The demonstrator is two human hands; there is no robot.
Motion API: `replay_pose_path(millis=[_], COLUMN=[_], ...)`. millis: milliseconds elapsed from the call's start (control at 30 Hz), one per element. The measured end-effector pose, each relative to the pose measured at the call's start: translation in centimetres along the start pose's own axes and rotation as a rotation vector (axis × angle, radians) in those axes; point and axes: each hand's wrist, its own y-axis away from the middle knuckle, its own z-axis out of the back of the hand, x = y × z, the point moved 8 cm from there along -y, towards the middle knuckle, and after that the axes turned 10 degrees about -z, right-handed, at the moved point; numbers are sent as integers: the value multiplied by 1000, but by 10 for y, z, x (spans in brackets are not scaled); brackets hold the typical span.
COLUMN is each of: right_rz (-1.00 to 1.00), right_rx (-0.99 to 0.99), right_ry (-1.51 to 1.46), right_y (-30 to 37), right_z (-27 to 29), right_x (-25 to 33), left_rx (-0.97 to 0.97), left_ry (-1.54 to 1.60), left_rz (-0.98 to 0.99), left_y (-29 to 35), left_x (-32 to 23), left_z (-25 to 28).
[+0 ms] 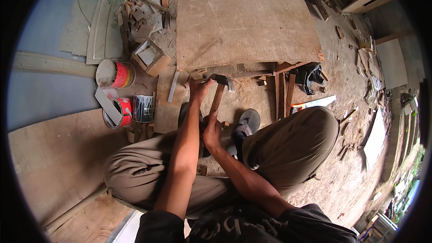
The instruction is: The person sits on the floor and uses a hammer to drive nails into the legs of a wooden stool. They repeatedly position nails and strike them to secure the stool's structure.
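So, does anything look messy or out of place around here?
Yes. Wood scraps lie jumbled at all angles left of the large wooden panel, and a pale flat strip slants across a red can, as if dropped there. Nothing looks odd about the hammer in the right hand.

We cannot make out the fingertips of the left hand (199, 91) at the near-left corner of the brown rectangular plywood panel (247, 18), nor whether they pinch anything small. Butt of the dark-headed, wooden-handled claw hammer (218, 92): hidden in the right hand (211, 132). Panel's far edge: cut off by the upper picture edge; brown wooden framing (254, 74) under its near edge, mostly covered. Crumpled black plastic bag (310, 77) by the near-right corner: contents unseen. Dark left shoe (182, 114): largely behind our left forearm. Bright clutter (405, 193), lower right: blurred, unidentified.
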Motion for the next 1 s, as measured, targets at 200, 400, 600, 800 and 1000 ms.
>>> replay_pose_path(millis=[200,400,600,800,1000], right_rz=[61,-36,103,108,7], right_rx=[5,23,30,88,69], right_ry=[32,-237,53,-256,-300], right_y=[-2,5,0,15,22], right_z=[-2,4,0,-2,0], right_x=[10,0,9,20,29], left_rx=[70,37,87,80,81], left_ry=[-1,-155,-165,-109,-147], left_rz=[-23,-133,81,-101,-57], left_y=[-1,-5,-2,-4,-2], left_x=[4,-4,6,-15,-10], left_z=[-1,2,4,-5,-1])
